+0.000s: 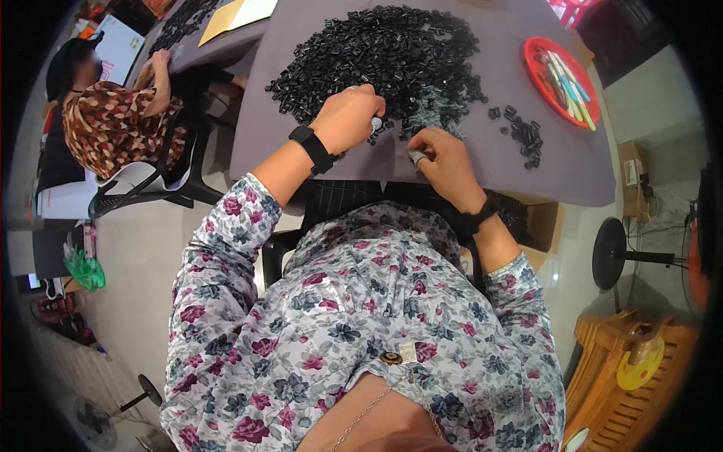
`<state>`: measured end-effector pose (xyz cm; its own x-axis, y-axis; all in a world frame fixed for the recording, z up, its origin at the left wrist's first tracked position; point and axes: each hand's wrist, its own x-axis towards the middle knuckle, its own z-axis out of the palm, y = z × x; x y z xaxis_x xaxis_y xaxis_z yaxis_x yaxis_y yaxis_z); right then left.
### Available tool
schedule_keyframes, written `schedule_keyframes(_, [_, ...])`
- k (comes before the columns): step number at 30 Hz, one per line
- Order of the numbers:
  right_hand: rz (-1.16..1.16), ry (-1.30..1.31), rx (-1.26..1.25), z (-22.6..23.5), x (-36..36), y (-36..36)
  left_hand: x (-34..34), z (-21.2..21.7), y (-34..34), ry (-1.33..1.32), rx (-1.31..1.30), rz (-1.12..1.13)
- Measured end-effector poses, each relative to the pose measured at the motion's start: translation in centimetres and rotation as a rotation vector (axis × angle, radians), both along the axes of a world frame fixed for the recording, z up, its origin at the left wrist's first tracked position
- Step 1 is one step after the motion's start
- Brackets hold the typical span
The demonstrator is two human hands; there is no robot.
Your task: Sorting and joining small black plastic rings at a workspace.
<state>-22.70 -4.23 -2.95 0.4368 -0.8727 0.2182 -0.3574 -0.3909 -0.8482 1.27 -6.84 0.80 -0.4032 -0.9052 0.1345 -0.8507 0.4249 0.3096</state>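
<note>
Black pieces [376,56] just beyond the fingers [428,138]

The small pieces [369,53] are black, the tabletop [565,162] greyish mauve, the round tray [542,44] red; the blouse [361,294] is white with magenta and slate-blue flowers, the wristbands [320,153] plain black, the plastic bag [81,270] bright green

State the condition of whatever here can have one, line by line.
Left hand: fingers curled; grip unclear
Right hand: fingers curled; grip unclear
Black pieces: loosely heaped
Greyish pieces: loose, against the heap
Smaller black group: scattered, apart
Red tray: holding slim sticks
Wristbands: fastened
Green bag: crumpled
Box under table: open
</note>
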Motion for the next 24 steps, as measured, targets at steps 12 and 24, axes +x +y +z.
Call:
schedule_keyframes(12, [0.012,0.05,-0.048,0.2,0.2,0.2,0.5,0.8,1.2,0.263,0.124,0.067])
schedule_keyframes(24, [0.119,0.448,-0.306,3.4,3.5,-3.9,1.3,-1.0,5.8,0.767,0.299,0.167])
